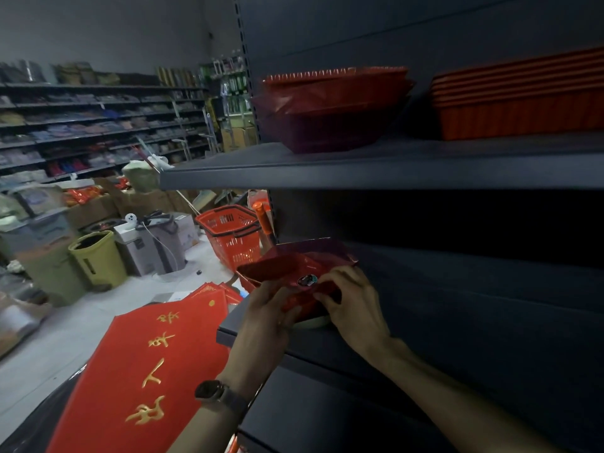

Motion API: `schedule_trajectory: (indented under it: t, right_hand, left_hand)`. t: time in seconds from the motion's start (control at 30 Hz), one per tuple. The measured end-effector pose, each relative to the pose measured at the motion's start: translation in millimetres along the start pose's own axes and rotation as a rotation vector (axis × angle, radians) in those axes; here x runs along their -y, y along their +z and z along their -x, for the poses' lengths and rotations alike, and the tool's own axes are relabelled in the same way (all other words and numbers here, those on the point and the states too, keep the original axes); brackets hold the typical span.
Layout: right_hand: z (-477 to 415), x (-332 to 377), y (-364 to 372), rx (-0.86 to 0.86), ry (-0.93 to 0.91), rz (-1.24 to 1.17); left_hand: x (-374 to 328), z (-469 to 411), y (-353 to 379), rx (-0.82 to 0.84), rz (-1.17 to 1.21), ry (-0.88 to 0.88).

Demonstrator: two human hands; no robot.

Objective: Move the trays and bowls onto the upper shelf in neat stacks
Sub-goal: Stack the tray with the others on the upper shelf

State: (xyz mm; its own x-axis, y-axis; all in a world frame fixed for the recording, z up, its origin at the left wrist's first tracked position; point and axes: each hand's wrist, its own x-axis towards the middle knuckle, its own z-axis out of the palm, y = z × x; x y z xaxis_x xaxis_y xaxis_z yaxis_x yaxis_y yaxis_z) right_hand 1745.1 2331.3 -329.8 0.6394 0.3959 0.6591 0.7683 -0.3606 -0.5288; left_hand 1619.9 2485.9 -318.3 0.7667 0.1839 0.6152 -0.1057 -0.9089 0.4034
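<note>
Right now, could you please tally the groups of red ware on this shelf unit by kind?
Bowl stacks on the upper shelf: 1, the red bowl stack.
Tray stacks on the upper shelf: 1, the orange tray stack.
Bowl bunches at the lower shelf: 1, the held bowls, gripped by the left hand and right hand.
Total: 3.

Dim shop, pale floor [98, 308], stocked shelving [98, 125] along grey wall [98, 31]
</note>
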Motion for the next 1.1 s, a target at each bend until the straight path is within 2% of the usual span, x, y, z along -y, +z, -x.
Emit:
schedule_trajectory:
  t: [0.2, 0.4, 0.53, 0.63, 0.77, 0.9, 1.0, 1.1]
  right_hand:
    - [3, 12, -19, -0.058, -0.049, 0.018]
    - [16, 21, -56, -0.134, -0.132, 0.035]
    - [29, 28, -84, -0.155, -0.182, 0.052]
    - [45, 35, -108, -0.105, -0.216, 0.052]
    - [71, 43, -143, 0.014, -0.184, -0.036]
    - [100, 46, -183, 0.090, -0.145, -0.016]
    - [111, 43, -219, 0.063, -0.044, 0.048]
    - [116, 42, -254, 0.139, 0.082, 0.082]
  left_hand:
    - [-12, -5, -4, -0.021, 0.017, -0.012]
    - [-44, -3, -6, -0.121, -0.023, -0.064]
    - [-64, 1, -6, -0.168, 0.088, -0.060]
    - [-80, 9, -10, -0.211, 0.147, -0.024]
    - [-95, 23, -17, -0.184, 0.156, 0.090]
    - [-103, 38, -24, -0.169, 0.211, 0.108]
    - [-105, 50, -26, -0.148, 0.261, 0.081]
    - [-112, 59, -28, -0.109, 0.296, 0.088]
